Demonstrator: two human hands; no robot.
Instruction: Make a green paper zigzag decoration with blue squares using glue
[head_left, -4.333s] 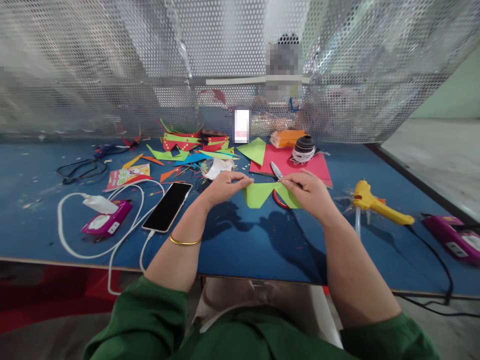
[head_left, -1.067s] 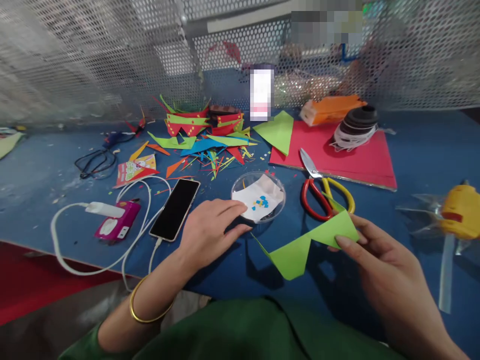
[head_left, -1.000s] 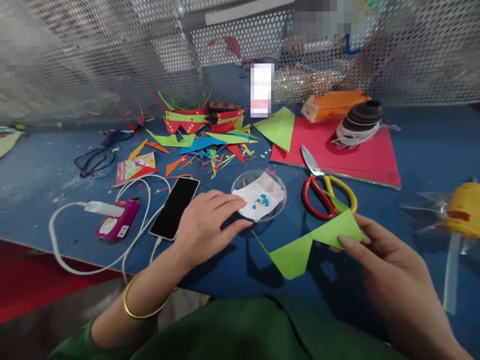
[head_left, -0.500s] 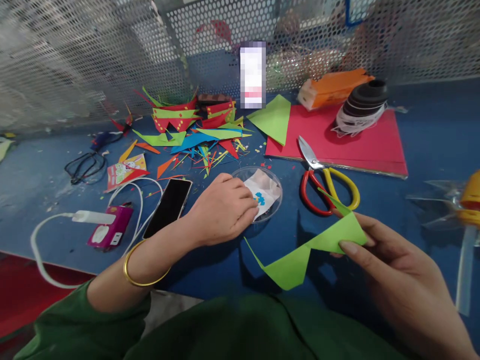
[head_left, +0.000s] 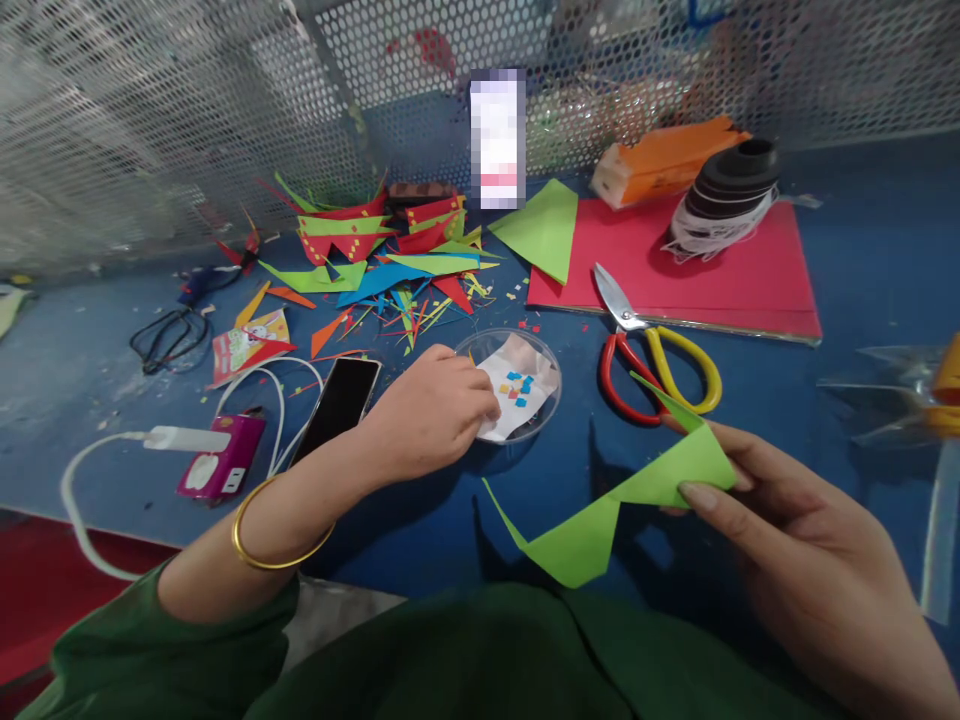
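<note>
My right hand (head_left: 810,540) pinches one end of a folded green paper cutout (head_left: 577,540) between thumb and fingers. The cutout is notched like a mask, and its pointed far end reaches left in front of the round clear dish (head_left: 557,405). Over the left rim of that dish is my left hand (head_left: 435,410), its fingers curled together at the tips; anything they pinch is hidden. A white paper scrap (head_left: 536,362) lies in the dish, with several small blue and orange paper squares (head_left: 526,383) on it. Scissors (head_left: 628,318) with one red and one yellow handle rest just beyond the cutout.
Behind lie red paper sheets (head_left: 600,235), a thread cone (head_left: 727,185) and a green paper piece (head_left: 544,225). Decorated paper masks (head_left: 345,235) and paper scraps (head_left: 405,300) are at back left. A dark phone (head_left: 345,395) and purple power bank (head_left: 225,455) lie left.
My left hand has drawn slightly left within the dish, uncovering more of the white paper. The small squares on it now lie more spread out. My right hand keeps its hold on the green cutout.
</note>
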